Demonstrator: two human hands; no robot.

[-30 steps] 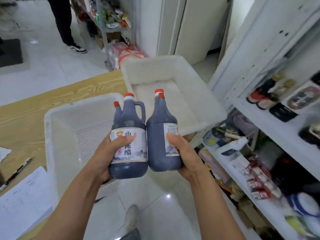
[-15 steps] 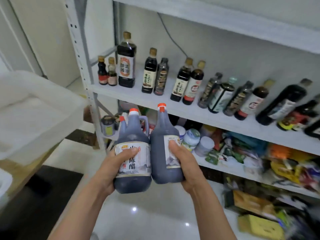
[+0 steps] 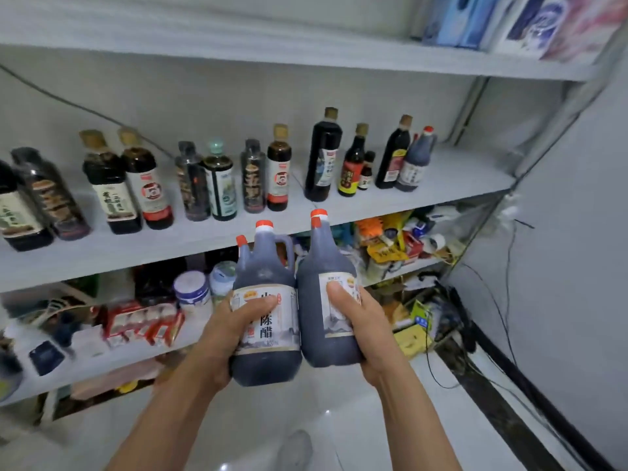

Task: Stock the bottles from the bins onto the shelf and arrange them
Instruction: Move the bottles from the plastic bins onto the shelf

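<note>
A: White-painted metal shelf unit [image 3: 452,171] fills the view; its middle board carries a row of upright dark sauce bottles [image 3: 217,181], with bare board at the right end past a small red-capped jug [image 3: 416,161].

B: Which step is this, do you reckon?

A: Carrying, I'd say. No bin shows in this view, and both loads sit in front of and below that middle board, not yet on it.

B: And the hands?

A: Left hand [image 3: 234,331] is wrapped round a dark plastic vinegar jug with a red cap, side handle and white label [image 3: 266,307]. A second red cap [image 3: 241,240] peeks from behind it, so there may be another jug at the back; I cannot tell how it is held. Right hand [image 3: 365,331] is clasped round a matching dark jug with a red cap [image 3: 326,294]. The two front jugs touch side by side, upright.

B: Next move?

A: Probably lifting them over the board's front edge into the free space on the right, near the like jug, labels forward. With both hands full, one load likely has to go down first.

B: Lower shelf [image 3: 102,362]?

A: Crowded with mixed packets and tubs, too blurred to name.
</note>
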